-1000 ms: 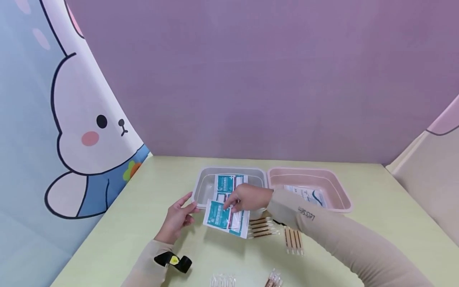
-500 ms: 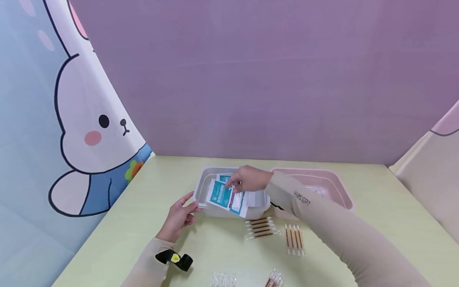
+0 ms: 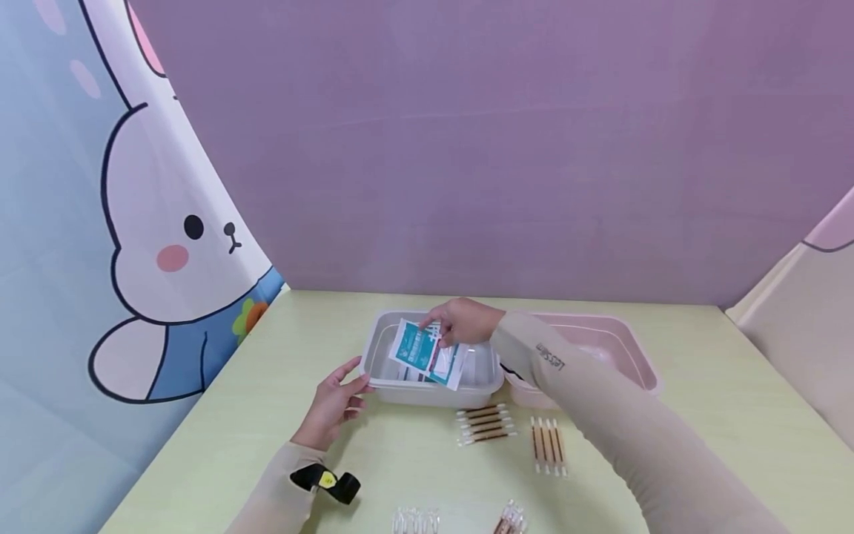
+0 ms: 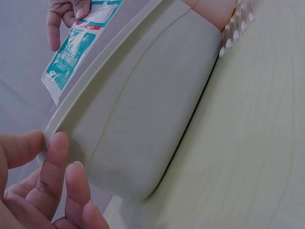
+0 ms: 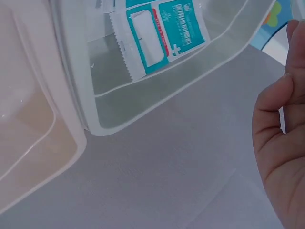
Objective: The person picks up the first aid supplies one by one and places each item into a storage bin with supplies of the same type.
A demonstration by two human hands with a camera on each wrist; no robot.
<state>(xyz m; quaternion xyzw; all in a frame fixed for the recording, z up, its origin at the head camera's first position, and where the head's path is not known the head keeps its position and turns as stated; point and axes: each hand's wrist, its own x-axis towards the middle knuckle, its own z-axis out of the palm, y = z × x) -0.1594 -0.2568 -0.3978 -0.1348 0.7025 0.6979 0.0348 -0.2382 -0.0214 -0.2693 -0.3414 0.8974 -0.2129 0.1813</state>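
Since a second ago the right hand [image 3: 462,322] has carried the teal-and-white packet [image 3: 423,354] from just above the bench [image 3: 700,415], at the near side of the grey tray [image 3: 427,391], up and away, so that it now hangs over that tray's hollow, tilted, its lower edge dipping inside the rim. That hand pinches the packet's upper end between thumb and curled fingers [image 4: 64,9]; the wrist view from the left shows the packet dangling below the fingertips beyond the tray's wall [image 4: 143,109]. Another teal packet [image 5: 162,36] lies flat on the tray floor. Meanwhile the left hand [image 3: 331,406] stays at the tray's near left corner, fingers lightly bent, thumb and forefinger [image 4: 55,162] touching the rim without wrapping round it. Pale green bench spreads wide to left and right, with a purple wall behind, a rabbit-printed curtain [image 3: 133,259] at the left and a cream panel at the far right. A pink tray [image 3: 627,356] stands touching the grey one on its right side. Near the trays lie two rows of brown-tipped swabs [image 3: 487,424], one lying crosswise, the other [image 3: 548,445] lengthwise, just apart; more small wrapped items [image 3: 414,521] sit at the near edge.
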